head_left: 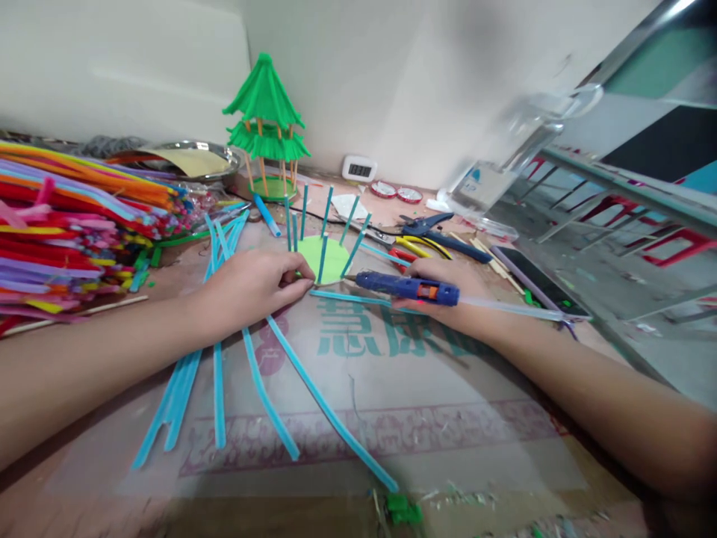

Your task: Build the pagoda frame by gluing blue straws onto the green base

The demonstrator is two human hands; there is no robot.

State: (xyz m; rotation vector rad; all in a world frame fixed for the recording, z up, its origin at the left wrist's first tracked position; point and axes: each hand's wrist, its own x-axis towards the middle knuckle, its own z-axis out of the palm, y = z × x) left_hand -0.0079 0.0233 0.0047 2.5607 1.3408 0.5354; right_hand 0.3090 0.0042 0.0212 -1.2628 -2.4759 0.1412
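Mat (426, 381) lettered 慧, left fingers (296, 288) in a pinch on green disc (310, 258), right fingers (420, 267) wrapped around glue gun (392, 285).

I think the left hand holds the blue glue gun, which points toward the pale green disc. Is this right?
Not quite: the head view shows the right hand holding the blue glue gun. It does point toward the pale green disc.

It's a craft workroom: piled pipe cleaners (61, 239), glue gun (400, 287).
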